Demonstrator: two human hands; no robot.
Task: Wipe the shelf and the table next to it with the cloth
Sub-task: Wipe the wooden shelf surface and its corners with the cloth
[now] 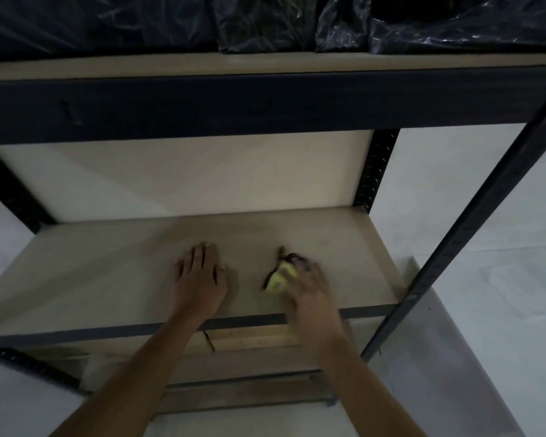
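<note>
A dark metal rack holds a beige middle shelf board (108, 272) at the centre of the head view. My right hand (309, 285) presses a yellow cloth (279, 277) with a dark edge onto the board, right of centre and near the front rail. The cloth sticks out to the left of my fingers. My left hand (200, 275) lies flat on the board, palm down with fingers apart, about a hand's width left of the cloth and holding nothing. A grey metal table (448, 357) stands to the right of the rack, lower than this board.
Black plastic bags (265, 20) sit on the upper shelf (202, 66) above. A dark upright post (473, 222) runs diagonally at the right front corner. A lower shelf (249, 361) shows beneath the front rail. White walls surround the rack.
</note>
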